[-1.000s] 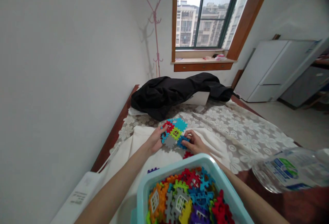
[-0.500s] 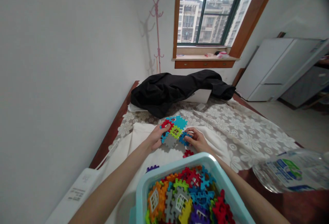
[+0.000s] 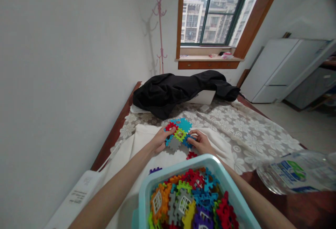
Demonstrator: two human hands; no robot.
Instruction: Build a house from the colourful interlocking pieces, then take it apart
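My left hand (image 3: 159, 139) grips the left side of a flat assembly of interlocking building blocks (image 3: 180, 135), thumb on its red piece. The assembly joins light blue, red, lime green and grey pieces. At its right edge, my right hand (image 3: 201, 140) pinches a dark blue block (image 3: 188, 140), which sits against the lime green piece; whether it is fully locked in cannot be made out. Just below lies a loose red block (image 3: 191, 155) on the white cloth. A purple block (image 3: 155, 170) rests by the bin's left corner.
A light blue plastic bin (image 3: 178, 164) full of mixed blocks stands closest to me, between my forearms. To the right lies a large clear bottle (image 3: 296, 173). Black fabric (image 3: 181, 90) is heaped over a white laptop-like panel (image 3: 203, 97) at the back of the patterned cloth (image 3: 252, 131).
The dark blue block in my right hand has come closer against the lime green piece. My left hand keeps its hold, and the view has shifted slightly.
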